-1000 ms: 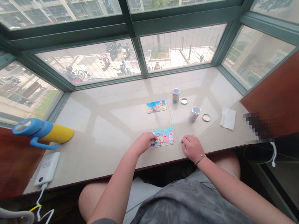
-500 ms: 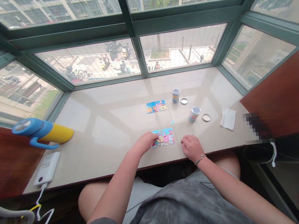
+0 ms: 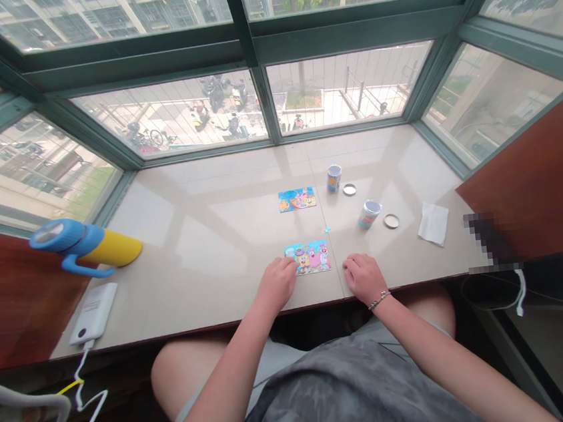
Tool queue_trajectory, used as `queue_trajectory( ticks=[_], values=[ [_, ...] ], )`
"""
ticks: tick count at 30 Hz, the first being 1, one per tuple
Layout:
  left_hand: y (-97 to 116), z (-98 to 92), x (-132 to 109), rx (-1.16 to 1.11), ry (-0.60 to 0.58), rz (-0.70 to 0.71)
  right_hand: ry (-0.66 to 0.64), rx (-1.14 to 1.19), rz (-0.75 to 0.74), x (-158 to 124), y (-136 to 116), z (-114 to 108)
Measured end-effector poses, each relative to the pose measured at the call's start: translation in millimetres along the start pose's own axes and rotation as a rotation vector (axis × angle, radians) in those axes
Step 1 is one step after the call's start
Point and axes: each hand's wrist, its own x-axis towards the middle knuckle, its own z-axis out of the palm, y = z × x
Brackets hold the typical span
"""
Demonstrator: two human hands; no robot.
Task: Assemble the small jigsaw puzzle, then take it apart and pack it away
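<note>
A colourful cartoon jigsaw puzzle lies flat near the table's front edge. My left hand rests at its left side, fingertips touching the left edge and hiding its lower left corner; the fingers lie over it without gripping. To the right of the puzzle, my right hand sits on the table with fingers curled in and nothing visible in them. A small light-blue puzzle piece lies just above the puzzle's right end. Farther back is a second cartoon puzzle, also flat.
Two small tins stand right of the puzzles, each with a round lid nearby. A white tissue lies farther right. On the left are a blue-and-yellow flask on its side and a white power bank with a cable.
My left hand has drawn back down from the puzzle's left part to its edge, uncovering more of the picture. My right hand stays in place. The view has shifted slightly.
</note>
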Motion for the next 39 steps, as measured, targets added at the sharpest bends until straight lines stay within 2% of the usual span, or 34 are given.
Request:
queue_trajectory(
  ticks=[7,12,17,23,30,39],
  values=[
    [18,31.5,-40,0.071,0.158,-0.105,0.011,-0.014,-0.008,0,-2,-1],
    [21,40.6,-56,0.066,0.256,-0.191,0.016,-0.044,-0.067,-1,-3,-3],
    [21,41.0,-56,0.049,0.288,-0.189,-0.057,-0.022,-0.219,7,-32,-3],
    [19,44.0,-57,0.018,0.275,-0.181,-0.154,0.042,-0.359,23,-77,16],
    [17,45.2,-58,-0.009,0.28,-0.192,-0.202,0.024,-0.371,26,-81,35],
    [19,42.8,-58,0.004,0.271,-0.211,-0.229,0.019,-0.389,30,-89,36]
  ],
)
